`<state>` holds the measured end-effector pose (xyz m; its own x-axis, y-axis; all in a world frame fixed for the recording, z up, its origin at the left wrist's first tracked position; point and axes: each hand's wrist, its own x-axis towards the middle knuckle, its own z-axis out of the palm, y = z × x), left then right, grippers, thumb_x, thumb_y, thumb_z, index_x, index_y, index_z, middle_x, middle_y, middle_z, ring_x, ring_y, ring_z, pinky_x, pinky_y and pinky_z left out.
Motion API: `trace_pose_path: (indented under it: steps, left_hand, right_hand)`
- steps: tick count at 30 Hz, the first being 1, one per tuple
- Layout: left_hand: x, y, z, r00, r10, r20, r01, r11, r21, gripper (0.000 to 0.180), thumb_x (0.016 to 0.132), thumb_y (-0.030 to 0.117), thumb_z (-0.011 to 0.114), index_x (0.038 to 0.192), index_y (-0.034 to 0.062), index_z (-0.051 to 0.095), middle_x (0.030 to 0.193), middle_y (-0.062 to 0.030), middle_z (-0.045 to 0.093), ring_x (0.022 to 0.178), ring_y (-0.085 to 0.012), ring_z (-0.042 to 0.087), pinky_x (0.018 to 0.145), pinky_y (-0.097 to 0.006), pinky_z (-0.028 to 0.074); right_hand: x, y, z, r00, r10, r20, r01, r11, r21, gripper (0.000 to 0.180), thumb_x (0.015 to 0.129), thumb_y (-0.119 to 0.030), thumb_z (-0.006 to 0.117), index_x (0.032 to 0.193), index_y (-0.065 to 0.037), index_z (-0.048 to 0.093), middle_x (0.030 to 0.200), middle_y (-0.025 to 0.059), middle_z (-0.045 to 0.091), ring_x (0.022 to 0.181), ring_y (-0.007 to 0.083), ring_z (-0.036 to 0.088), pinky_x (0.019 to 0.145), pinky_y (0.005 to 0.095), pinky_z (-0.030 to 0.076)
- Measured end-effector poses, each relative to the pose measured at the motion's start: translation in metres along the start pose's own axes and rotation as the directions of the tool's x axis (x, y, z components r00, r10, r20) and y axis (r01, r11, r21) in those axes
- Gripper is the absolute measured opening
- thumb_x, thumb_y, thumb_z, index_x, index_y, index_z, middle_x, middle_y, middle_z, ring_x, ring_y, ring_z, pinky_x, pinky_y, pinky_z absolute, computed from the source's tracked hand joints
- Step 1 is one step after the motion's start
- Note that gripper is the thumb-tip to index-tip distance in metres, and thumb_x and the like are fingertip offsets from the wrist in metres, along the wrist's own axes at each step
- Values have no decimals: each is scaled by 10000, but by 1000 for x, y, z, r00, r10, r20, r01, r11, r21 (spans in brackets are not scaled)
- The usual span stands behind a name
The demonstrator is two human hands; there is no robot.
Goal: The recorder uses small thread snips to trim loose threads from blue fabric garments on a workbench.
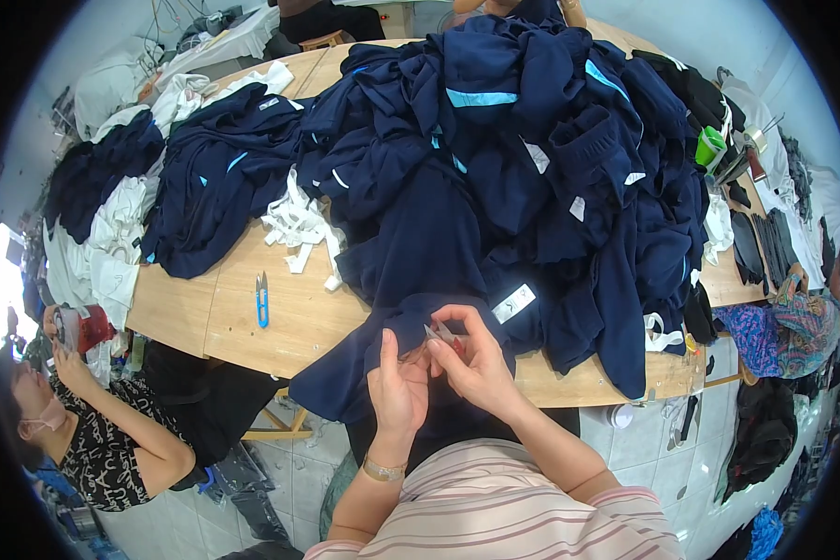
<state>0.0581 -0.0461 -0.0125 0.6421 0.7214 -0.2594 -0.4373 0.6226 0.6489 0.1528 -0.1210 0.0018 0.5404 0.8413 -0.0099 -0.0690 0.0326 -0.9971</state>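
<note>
My right hand [476, 369] is closed round small thread snips [438, 334] with pointed metal blades and a bit of red at the grip. Close beside it my left hand [401, 387] has its thumb stretched up, apart from the fingers; the other fingers bend toward the snips and are partly hidden. No held thing shows in it. Navy blue fabric [429, 233], part of a garment, spreads below and in front of both hands and hangs over the near table edge. A white label [514, 304] lies on the navy cloth just right of my right hand.
A big heap of navy garments [495, 140] with light blue trim covers much of the wooden table [224, 327]. Blue-handled snips [262, 301] and white strips [301, 224] lie at left. A green cup [709, 147] stands far right. At left sits another person [112, 429] holding something red.
</note>
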Motion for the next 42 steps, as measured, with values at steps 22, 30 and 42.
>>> trace_pose_path:
  steps: [22,30,42]
  left_hand:
    - [-2,-1,4,998,68,1,-68,998,-7,208,959,131,509,1018,-34,621,1041,-125,635,944,-201,615,883,-331,476]
    - [-3,1,11,995,63,-83,-62,998,15,216,950,144,536,912,-34,653,982,-139,651,917,-200,615,864,-330,470]
    - [-2,2,10,994,40,-99,-39,999,16,221,943,175,558,907,-20,656,982,-131,649,911,-197,602,847,-332,447]
  right_hand:
    - [1,2,1,854,-519,-31,416,718,-558,416,837,-52,627,1234,-17,508,842,166,623,709,267,662,598,302,542]
    - [-2,4,-2,879,-471,77,398,635,-662,578,825,-17,602,1361,7,386,862,144,557,619,260,613,543,312,523]
    - [-2,3,-3,923,-336,187,368,632,-682,583,889,-52,525,1399,51,261,954,211,571,702,337,626,603,362,534]
